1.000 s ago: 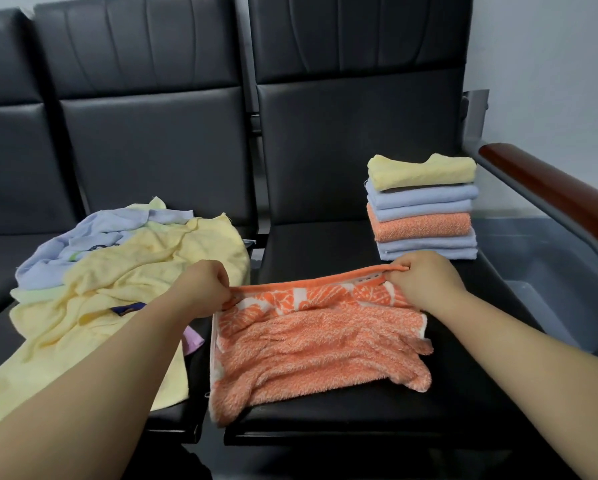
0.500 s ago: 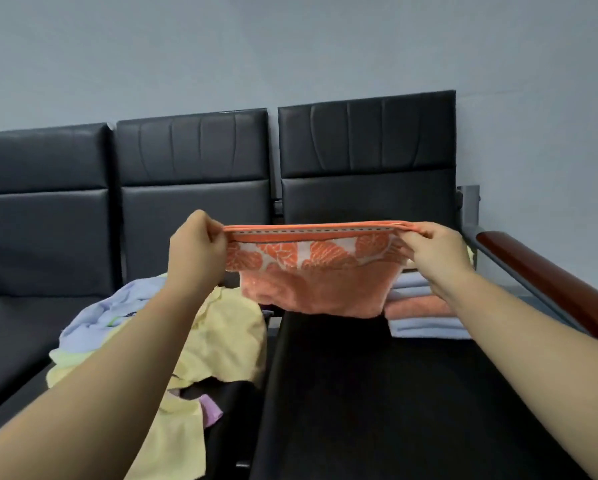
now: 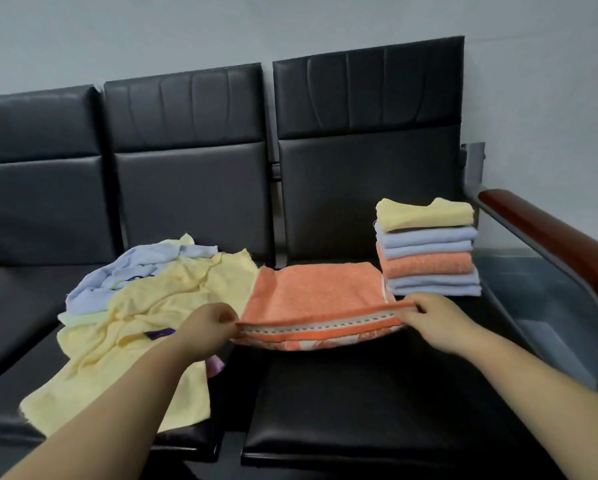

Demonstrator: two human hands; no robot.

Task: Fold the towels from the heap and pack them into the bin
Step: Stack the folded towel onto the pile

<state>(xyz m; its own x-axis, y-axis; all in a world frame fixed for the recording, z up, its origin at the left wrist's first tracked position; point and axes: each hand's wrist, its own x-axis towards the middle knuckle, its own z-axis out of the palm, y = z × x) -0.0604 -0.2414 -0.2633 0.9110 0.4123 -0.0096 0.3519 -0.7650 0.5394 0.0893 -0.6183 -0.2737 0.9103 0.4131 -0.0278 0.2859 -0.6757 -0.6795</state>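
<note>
An orange towel with a white patterned border lies spread over the right black seat. My left hand pinches its near left corner and my right hand pinches its near right corner, holding the near edge a little above the seat. A heap of loose yellow and pale blue towels covers the middle seat to the left. A stack of several folded towels, yellow on top, stands at the back right of the same seat as the orange towel. The grey bin sits on the floor to the right, beyond the armrest.
A row of black padded seats runs along a grey wall. A wooden armrest on a metal frame bounds the right seat. A purple tag and a lilac cloth peek out of the heap.
The orange towel was lifted up in the air by its top edge, then swung down; its far part now lies flat on the seat, with both hands still gripping the corners.
</note>
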